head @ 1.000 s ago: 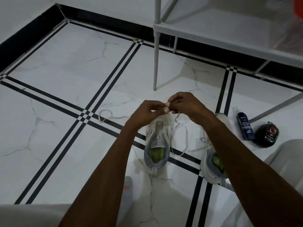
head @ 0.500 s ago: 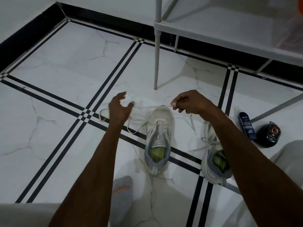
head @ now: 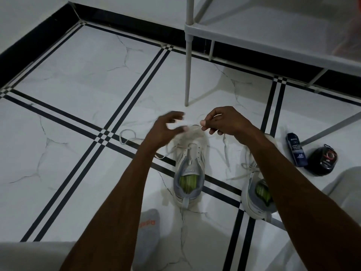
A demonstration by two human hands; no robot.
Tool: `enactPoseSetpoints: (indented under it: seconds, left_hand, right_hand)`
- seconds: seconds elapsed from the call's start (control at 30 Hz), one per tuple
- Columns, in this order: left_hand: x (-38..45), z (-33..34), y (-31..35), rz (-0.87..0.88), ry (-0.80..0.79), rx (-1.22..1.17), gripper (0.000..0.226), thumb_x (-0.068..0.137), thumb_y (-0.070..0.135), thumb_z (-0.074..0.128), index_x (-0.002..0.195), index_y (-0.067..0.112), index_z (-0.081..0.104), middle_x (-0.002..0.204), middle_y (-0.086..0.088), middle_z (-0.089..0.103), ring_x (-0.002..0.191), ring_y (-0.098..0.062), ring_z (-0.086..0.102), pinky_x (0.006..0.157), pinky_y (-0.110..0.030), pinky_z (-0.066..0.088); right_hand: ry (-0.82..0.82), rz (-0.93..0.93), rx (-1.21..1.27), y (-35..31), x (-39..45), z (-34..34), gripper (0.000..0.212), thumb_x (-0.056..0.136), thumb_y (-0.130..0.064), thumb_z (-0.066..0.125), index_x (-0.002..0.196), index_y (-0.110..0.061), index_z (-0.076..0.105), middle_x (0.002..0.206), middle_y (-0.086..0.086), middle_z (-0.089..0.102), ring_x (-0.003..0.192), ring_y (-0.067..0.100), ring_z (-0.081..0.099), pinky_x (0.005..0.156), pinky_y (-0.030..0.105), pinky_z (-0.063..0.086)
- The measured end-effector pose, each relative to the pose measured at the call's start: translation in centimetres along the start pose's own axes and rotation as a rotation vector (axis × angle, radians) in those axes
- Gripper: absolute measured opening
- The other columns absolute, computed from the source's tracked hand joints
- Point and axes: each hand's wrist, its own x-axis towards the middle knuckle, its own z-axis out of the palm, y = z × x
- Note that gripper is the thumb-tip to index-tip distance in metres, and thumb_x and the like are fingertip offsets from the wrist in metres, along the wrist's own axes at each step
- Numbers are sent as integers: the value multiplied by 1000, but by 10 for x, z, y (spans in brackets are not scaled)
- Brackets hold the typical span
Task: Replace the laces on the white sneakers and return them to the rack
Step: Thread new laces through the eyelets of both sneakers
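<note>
Upright sneaker, toe toward rack, lengthwise away

Left hand motion-blurred; finger contact with lace cannot be told. Right forearm hides most of right sneaker. Rack cut off at 1 o'clock edges. Label text on bottle at 3 o'clock illegible.

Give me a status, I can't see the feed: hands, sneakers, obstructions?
Right hand pinches lace; left hand open, blurred. Near sneaker part-laced on floor, second sneaker beside it. Rack shelf bare; nothing blocking.
</note>
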Motion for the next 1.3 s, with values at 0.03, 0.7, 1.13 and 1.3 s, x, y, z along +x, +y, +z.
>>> enactPoseSetpoints:
  seconds: [0.03,0.7,1.13,1.3]
  left_hand:
    - [-1,8,9,26,-108,7,37,86,31,79,121,23,71,115,8,73,111,-7,65,85,-8,46]
    - [-7,23,1,26,-182,60,46,79,34,85,121,20,72,108,3,77,105,-8,70,97,-33,55]
    - [-2,22,-28,5,94,190,17,86,14,76,103,17,75,99,5,76,95,-6,68,89,-24,52]
    - [1,32,-12,117,-124,72,27,89,27,76,115,18,75,111,7,76,107,-6,68,98,-24,50]
  right_hand:
    - [-4,-3,-2,-2,1,2,31,84,-28,79,97,-3,66,82,2,78,67,11,68,63,29,46]
    - [-47,-27,-228,4,10,19,13,88,-19,75,93,-10,68,79,6,77,74,18,74,68,29,57]
    - [-105,49,-270,15,11,8,17,91,4,63,99,-5,75,89,15,76,84,21,75,83,30,60]
    - [38,20,-119,12,7,21,17,79,0,79,94,-4,72,86,13,75,76,23,76,80,31,61]
